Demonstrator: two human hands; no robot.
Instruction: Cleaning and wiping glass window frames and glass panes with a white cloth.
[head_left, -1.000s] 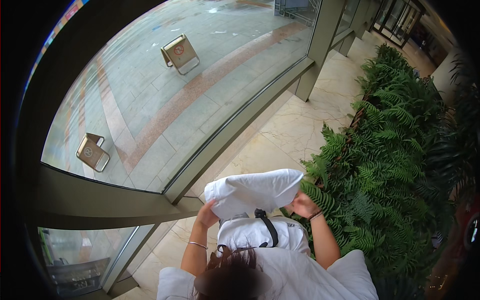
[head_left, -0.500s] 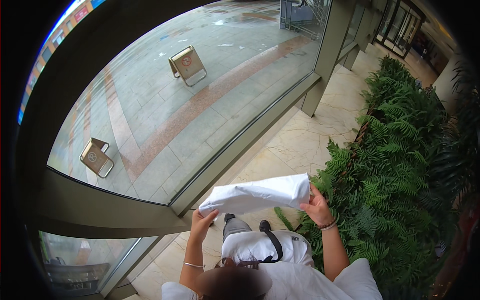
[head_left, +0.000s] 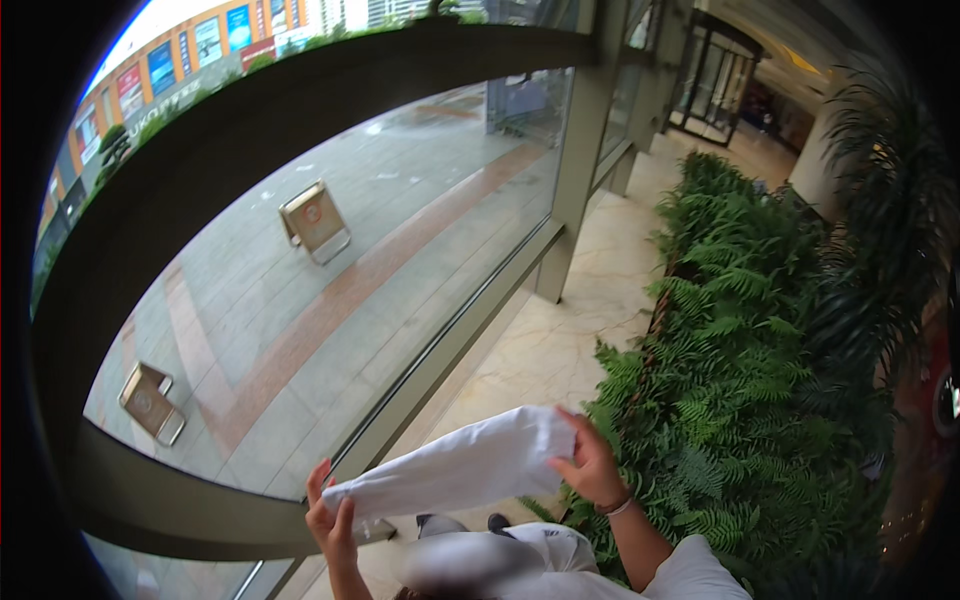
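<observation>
A white cloth (head_left: 455, 465), folded into a long band, is stretched between my two hands. Its left end is pinched by my left hand (head_left: 333, 512), thumb on the near side and fingers behind. My right hand (head_left: 592, 462) grips the wider right end, thumb in front, the other fingers partly hidden behind the fabric. The cloth slopes, with the right end higher than the left, and a few soft creases run along it.
A large window with a thick frame (head_left: 440, 357) stands at my left; outside are two folding signs (head_left: 316, 222). Green ferns (head_left: 720, 370) fill a long bed on my right. Pale marble floor (head_left: 600, 260) runs between them toward a glass door (head_left: 713, 80).
The view has tilted up, showing more of the buildings outside. Both hands, still holding the cloth, appear lower and further left, and the cloth slopes more steeply.
</observation>
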